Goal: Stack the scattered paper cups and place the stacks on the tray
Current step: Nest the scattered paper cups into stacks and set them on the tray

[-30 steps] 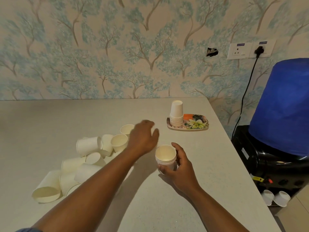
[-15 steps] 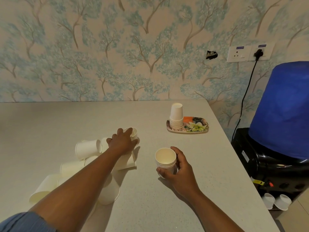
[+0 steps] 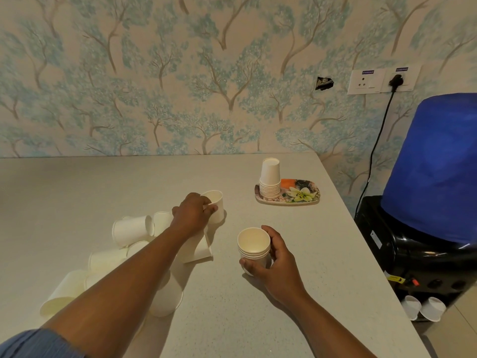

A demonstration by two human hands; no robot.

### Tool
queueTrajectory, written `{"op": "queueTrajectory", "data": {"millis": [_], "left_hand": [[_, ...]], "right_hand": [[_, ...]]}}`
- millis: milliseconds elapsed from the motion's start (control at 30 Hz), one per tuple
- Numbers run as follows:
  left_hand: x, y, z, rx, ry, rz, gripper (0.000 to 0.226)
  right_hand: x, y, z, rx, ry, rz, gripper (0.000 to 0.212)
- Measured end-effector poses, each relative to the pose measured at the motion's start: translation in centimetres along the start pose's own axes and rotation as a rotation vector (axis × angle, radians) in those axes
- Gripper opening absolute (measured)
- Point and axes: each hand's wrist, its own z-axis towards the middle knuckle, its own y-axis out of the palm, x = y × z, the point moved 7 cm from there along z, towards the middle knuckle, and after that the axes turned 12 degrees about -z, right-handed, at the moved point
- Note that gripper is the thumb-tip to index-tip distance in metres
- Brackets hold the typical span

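Left hand (image 3: 192,214) out over the desk (image 3: 77,192), fingers (image 3: 210,208) curled round an upright cup (image 3: 215,205), mouth up, base on or just above the desk — cannot tell which. Right hand (image 3: 277,257) nearer the body, fingers and thumb wrapped round a short stack (image 3: 254,245) of nested cups, mouths up, bottom at the desk surface. Cup and stack apart, cup farther back and to the left.

Loose cups (image 3: 131,229) scattered left of the left forearm, most lying on their sides, some touching each other, several partly hidden behind the arm. One on its side just beside the left wrist (image 3: 198,250); another near the forearm, closer to the body (image 3: 167,298); one more at the far left, mouth toward the camera (image 3: 62,295).

Flowered tray (image 3: 302,196) toward the far right corner of the desk, well apart from both hands. On its left end a taller stack (image 3: 270,178), upside down, bases up.

Patterned wall (image 3: 154,73) behind the desk, with a socket (image 3: 382,80) and a plug and cord running down. Right of the desk, a dispenser (image 3: 413,254) under a blue bottle (image 3: 436,164); two cups (image 3: 423,307) low beside it on the floor. Blue sleeve (image 3: 31,344) at the lower left edge.
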Motion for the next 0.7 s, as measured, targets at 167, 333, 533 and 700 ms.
{"op": "queueTrajectory", "data": {"millis": [167, 333, 533, 700], "left_hand": [[4.0, -2.9, -0.5, 0.077, 0.12, -0.032, 0.033], [10.6, -4.3, -2.5, -0.057, 0.297, -0.146, 0.041], [13.8, -2.3, -5.6, -0.362, 0.4, -0.088, 0.058], [12.7, -1.2, -6.8, -0.492, 0.324, 0.038, 0.072]], "right_hand": [[0.1, 0.0, 0.1, -0.003, 0.003, 0.0, 0.075], [-0.1, -0.2, 0.1, 0.011, 0.009, -0.033, 0.093], [-0.1, 0.0, 0.0, 0.001, 0.024, 0.014, 0.104], [-0.3, -0.1, 0.0, -0.005, 0.011, 0.019, 0.105]]}}
